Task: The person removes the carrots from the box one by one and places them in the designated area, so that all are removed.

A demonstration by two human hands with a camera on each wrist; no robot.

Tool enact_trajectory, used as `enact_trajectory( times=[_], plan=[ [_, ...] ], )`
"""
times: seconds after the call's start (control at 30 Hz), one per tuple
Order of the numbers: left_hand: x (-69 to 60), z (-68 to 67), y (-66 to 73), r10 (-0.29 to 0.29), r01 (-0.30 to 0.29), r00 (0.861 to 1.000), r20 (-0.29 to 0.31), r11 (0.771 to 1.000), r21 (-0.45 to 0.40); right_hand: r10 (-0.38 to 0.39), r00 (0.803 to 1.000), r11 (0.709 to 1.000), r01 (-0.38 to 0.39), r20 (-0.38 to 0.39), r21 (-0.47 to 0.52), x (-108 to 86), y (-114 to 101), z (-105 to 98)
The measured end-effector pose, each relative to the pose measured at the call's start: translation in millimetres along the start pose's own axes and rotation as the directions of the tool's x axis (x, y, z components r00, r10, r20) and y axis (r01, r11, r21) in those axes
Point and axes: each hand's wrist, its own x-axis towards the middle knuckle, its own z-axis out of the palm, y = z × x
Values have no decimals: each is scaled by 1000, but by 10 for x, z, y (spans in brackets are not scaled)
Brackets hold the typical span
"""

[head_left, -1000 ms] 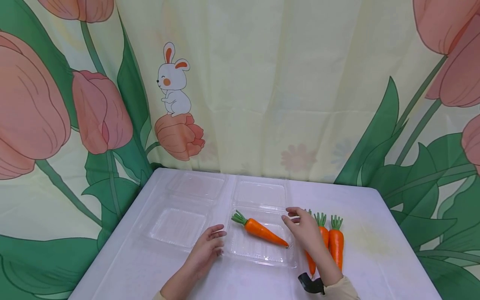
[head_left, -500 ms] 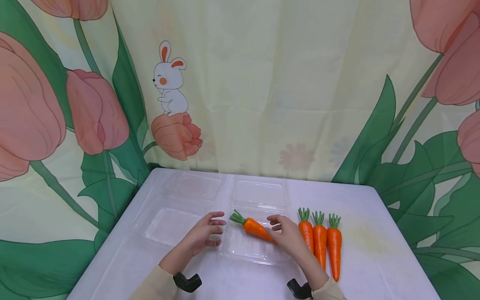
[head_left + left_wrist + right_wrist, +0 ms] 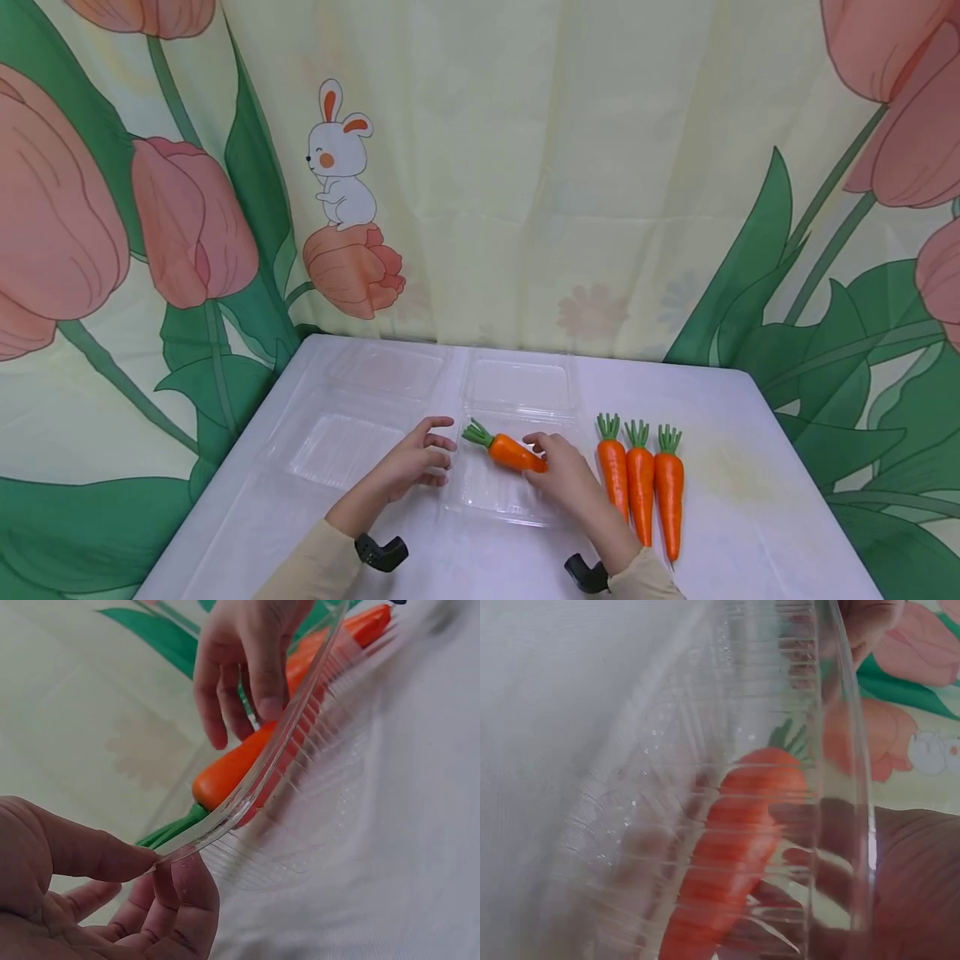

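Note:
An orange carrot with green stems lies slanted in a clear plastic container, its lid opened away from the person. My right hand grips the carrot near its tapered end, which the fingers hide in the head view. On the container's left side my left hand pinches the rim. The left wrist view shows that thumb and finger on the clear rim, with the carrot just behind it. Through the ribbed wall in the right wrist view, right fingers touch the carrot.
Right of the container, three more carrots lie side by side, stems away from me. A second clear container, also opened flat, sits on the left of the white table. A tulip-and-rabbit curtain hangs behind the table.
My right hand has moved left and down from above the container's right side onto the carrot. The left hand stays by the container's left edge. The head view has shifted slightly.

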Motion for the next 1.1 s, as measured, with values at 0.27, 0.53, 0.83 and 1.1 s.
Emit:
enact_trajectory(
  times=[0.27, 0.53, 0.83, 1.1],
  plan=[
    [-6, 28, 2, -11, 11, 1000, -5, 1000, 17, -4, 1000, 1000, 4, 15, -29, -21, 47, 100],
    [-9, 30, 7, -12, 12, 1000, -2, 1000, 19, -25, 999, 1000, 25, 26, -8, -29, 60, 84],
    [-13, 41, 7, -9, 10, 1000, -15, 1000, 29, -63, 998, 997, 64, 24, -35, -10, 81, 84],
    [-18, 41, -2, -4, 4, 1000, -7, 1000, 25, -70, 997, 997, 71, 20, -25, -24, 58, 55]
  ],
)
